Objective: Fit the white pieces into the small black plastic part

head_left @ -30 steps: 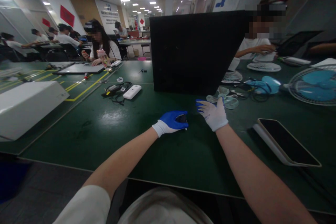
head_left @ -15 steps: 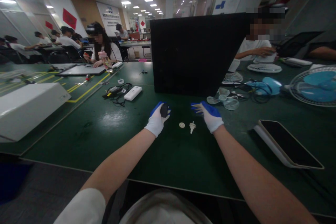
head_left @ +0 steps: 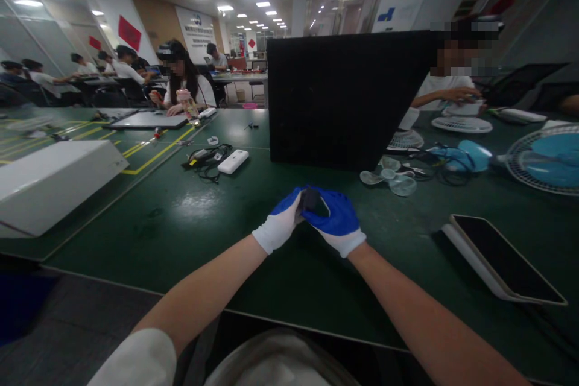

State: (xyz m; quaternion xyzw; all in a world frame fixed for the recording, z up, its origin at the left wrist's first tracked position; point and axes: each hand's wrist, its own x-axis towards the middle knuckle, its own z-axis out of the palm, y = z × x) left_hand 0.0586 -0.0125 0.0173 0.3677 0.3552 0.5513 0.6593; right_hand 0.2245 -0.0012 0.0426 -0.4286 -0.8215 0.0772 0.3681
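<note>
Both of my hands wear white gloves with blue palms and meet over the green table (head_left: pixel 190 235) in front of me. My left hand (head_left: pixel 281 223) is closed round a small black part (head_left: pixel 310 200). My right hand (head_left: pixel 337 223) is curled over the same black part from the right, its fingers touching it. The small white washer and white pin seen earlier on the table are hidden under my hands.
A black upright panel (head_left: pixel 348 99) stands just beyond my hands. Clear fan blades (head_left: pixel 389 178), blue fan parts and cables lie to the right, a tablet (head_left: pixel 502 256) at the near right. A white box (head_left: pixel 54 184), a white power bank (head_left: pixel 233 161) lie left. People work at other tables.
My right hand has moved left and closed onto the black part held by my left hand. The two hands now cover the white washer and pin on the table.
</note>
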